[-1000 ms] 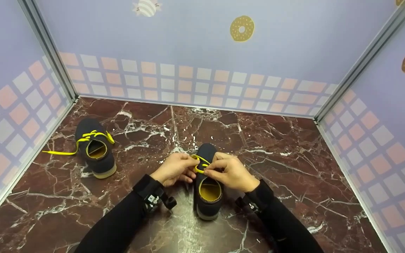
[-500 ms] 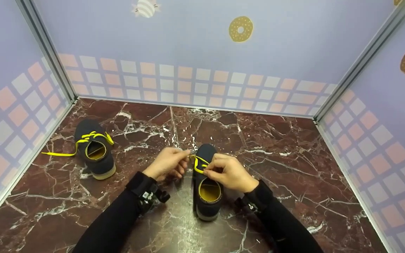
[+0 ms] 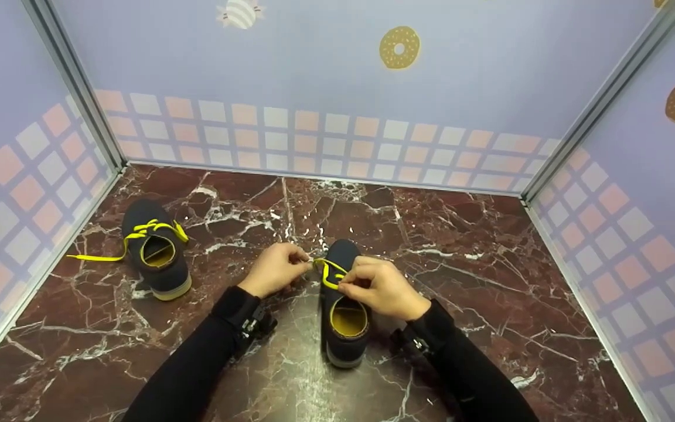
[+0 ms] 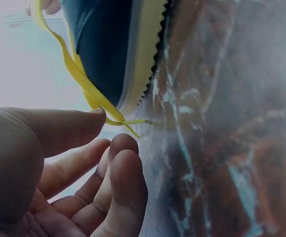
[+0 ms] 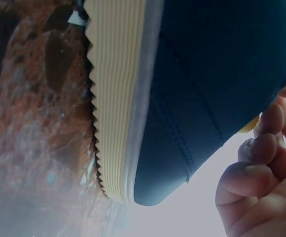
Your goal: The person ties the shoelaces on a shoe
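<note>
A dark navy shoe point(image 3: 343, 346) with a yellow lining stands between my hands, toe pointing away. Its yellow shoelace point(image 3: 330, 275) crosses the tongue and runs out over the left side. My right hand point(image 3: 385, 288) pinches the lace near the shoe's opening; in the right wrist view its curled fingers point(image 5: 251, 182) sit beside the upper. Left of the toe is my left hand point(image 3: 276, 269), at the free end of the lace. In the left wrist view the lace point(image 4: 79, 74) passes right at the thumb tip, while the other fingers point(image 4: 128, 177) stand apart from the thumb, loosely bent.
A matching shoe point(image 3: 164, 275) stands on the left, its yellow lace point(image 3: 100, 258) trailing onto the reddish-brown marbled surface point(image 3: 460, 328). Pale purple panels point(image 3: 314, 58) with printed doughnuts and checks enclose the back and both sides.
My left hand has moved left, away from the shoe, drawing the lace out; its thumb and fingers have since parted. My right hand has stayed at the lace.
</note>
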Tool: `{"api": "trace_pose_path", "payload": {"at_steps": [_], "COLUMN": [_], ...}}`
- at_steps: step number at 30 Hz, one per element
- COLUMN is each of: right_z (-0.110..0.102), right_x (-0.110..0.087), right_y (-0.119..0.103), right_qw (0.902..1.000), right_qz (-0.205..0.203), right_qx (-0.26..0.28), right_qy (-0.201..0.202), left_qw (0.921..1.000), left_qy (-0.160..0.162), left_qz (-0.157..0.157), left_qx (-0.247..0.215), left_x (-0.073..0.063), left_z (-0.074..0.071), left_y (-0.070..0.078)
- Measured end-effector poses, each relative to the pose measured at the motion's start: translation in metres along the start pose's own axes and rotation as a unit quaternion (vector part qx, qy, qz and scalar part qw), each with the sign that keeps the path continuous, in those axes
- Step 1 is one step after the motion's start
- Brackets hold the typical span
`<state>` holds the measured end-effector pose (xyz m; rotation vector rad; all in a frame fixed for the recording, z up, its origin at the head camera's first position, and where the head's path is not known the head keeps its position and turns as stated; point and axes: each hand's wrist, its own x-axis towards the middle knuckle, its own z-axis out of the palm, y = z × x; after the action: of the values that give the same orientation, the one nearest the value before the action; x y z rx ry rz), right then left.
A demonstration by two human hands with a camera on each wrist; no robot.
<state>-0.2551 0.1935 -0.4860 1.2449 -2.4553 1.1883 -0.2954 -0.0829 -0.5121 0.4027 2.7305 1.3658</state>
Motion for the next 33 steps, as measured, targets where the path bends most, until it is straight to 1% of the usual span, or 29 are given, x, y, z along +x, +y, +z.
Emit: {"api": "trace_pose_path", "payload": {"at_steps": [3,4,6,10,11,12,15,17,20,23,25,27,30,33], "right_z": [-0.0004,-0.0005,-0.0006,-0.0005,-0.0005,-0.0006,-0.0006,-0.0007,-0.0008,-0.0011,-0.0011,-0.0009,-0.0001,0.0008], "right_x": [0.0002,0.0003,0.0006,0.0009,0.0009,0.001,0.001,0.0014,0.0018,0.0015,0.0011,0.0008,0.0005,0.0003], "right_y": [0.0001,-0.0001,-0.0004,-0.0006,-0.0004,-0.0003,-0.0001,-0.0007,-0.0022,-0.0028,-0.0025,-0.0018,-0.001,-0.0006], "right_qw": [1.0,1.0,1.0,0.9999,0.9999,0.9999,0.9999,1.0,0.9999,0.9999,0.9999,0.9998,0.9998,0.9998], "right_qz": [0.002,0.003,0.005,0.008,0.008,0.008,0.006,0.0,-0.009,-0.013,-0.013,-0.012,-0.016,-0.019], "right_qx": [-0.003,-0.004,-0.006,-0.003,-0.002,-0.001,0.0,0.0,-0.002,-0.006,-0.009,-0.012,-0.014,-0.012], "right_qy": [-0.001,-0.001,-0.003,-0.009,-0.009,-0.01,-0.01,-0.008,-0.005,-0.004,-0.007,-0.008,-0.007,-0.002], "left_qw": [0.9999,0.9998,0.9998,0.9999,1.0,1.0,0.9999,0.9998,0.9996,0.9996,0.9998,0.9998,0.999,0.9984], "left_qy": [0.0,0.003,0.005,0.006,0.005,0.006,0.01,0.015,0.019,0.017,0.015,0.016,0.026,0.029], "left_qz": [0.007,0.018,0.02,0.014,0.002,0.001,0.001,0.01,0.021,0.018,0.011,0.011,0.028,0.042], "left_qx": [0.008,0.01,0.008,0.003,0.003,0.006,0.011,0.008,-0.008,-0.015,-0.008,0.005,0.023,0.022], "left_x": [0.0021,0.0044,0.005,0.0059,0.0045,0.005,0.0065,0.0061,0.0047,0.0042,0.0044,0.0052,0.0065,0.007], "left_z": [0.0015,0.0035,0.0041,0.0052,0.004,0.0045,0.0059,0.0058,0.005,0.005,0.0058,0.0072,0.0093,0.0095], "left_y": [-0.0007,-0.006,-0.0063,-0.0085,-0.0034,-0.0037,-0.0039,-0.0036,-0.0031,-0.0028,-0.0027,-0.0025,-0.0021,-0.0022]}}
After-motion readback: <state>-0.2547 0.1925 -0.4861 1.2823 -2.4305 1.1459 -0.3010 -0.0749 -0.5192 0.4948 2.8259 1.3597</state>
